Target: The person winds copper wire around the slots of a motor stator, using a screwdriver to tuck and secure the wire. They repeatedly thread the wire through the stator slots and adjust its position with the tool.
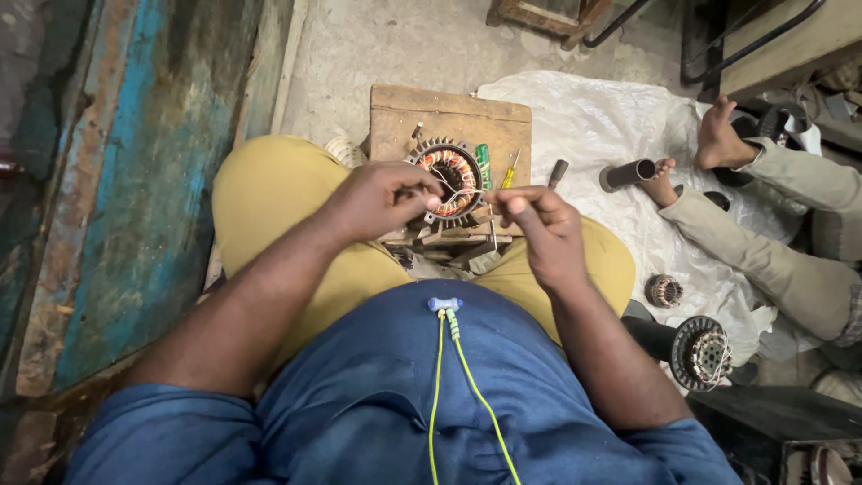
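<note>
Both hands are pinching a thin wire taut between them, the left hand [382, 199] and right hand [539, 224] closing on its ends just near of the copper-wound stator [449, 175], which is resting on a wooden block [449, 117] for support.

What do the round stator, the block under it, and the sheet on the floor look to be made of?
Stator: grey metal toothed ring, dull, with orange-red windings that look like enamelled copper wire.
Block: bare wood, by its brown colour, worn and scuffed.
Sheet: thin white plastic, judging by its crinkles and slight gloss; possibly woven sacking.
Left hand and right hand pinch thin, pale wire, probably metal.
</note>
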